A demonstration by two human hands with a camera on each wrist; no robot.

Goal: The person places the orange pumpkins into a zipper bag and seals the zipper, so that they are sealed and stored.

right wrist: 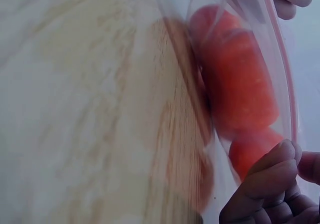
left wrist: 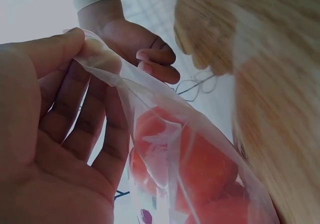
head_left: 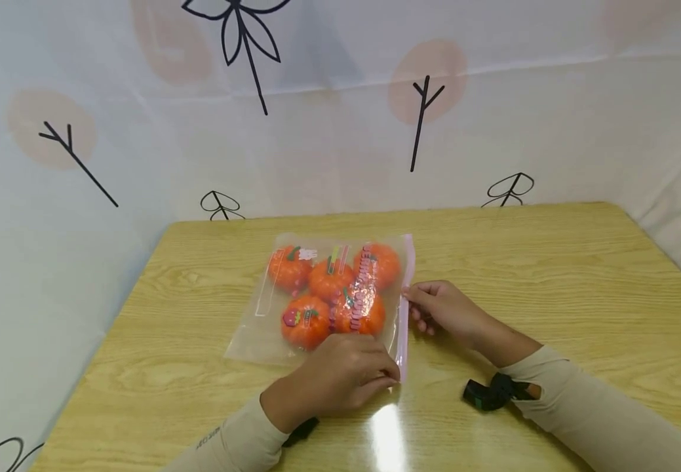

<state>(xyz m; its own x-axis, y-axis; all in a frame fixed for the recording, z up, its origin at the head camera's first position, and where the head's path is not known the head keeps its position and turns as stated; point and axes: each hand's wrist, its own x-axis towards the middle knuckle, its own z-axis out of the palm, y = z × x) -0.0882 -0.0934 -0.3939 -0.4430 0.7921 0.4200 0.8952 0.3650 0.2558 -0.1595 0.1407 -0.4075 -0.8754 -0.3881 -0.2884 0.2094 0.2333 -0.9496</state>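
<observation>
A clear zip bag [head_left: 257, 337] with a pink zip strip [head_left: 409, 262] lies on the table, its zip edge facing right. Inside are several orange pumpkins [head_left: 306, 321] with green stems, also visible as a pumpkin [right wrist: 240, 83] through the plastic in the right wrist view. My left hand [head_left: 346, 370] pinches the near corner of the zip edge between thumb and forefinger, as the left wrist view shows. My right hand [head_left: 446, 308] pinches the same strip around its middle, thumb against forefinger.
The wooden table [head_left: 169, 314] carries the bag. Behind and beside it hangs a white cloth [head_left: 328, 151] printed with line-drawn plants and peach circles. A black wrist device [head_left: 487, 392] sits under the right sleeve.
</observation>
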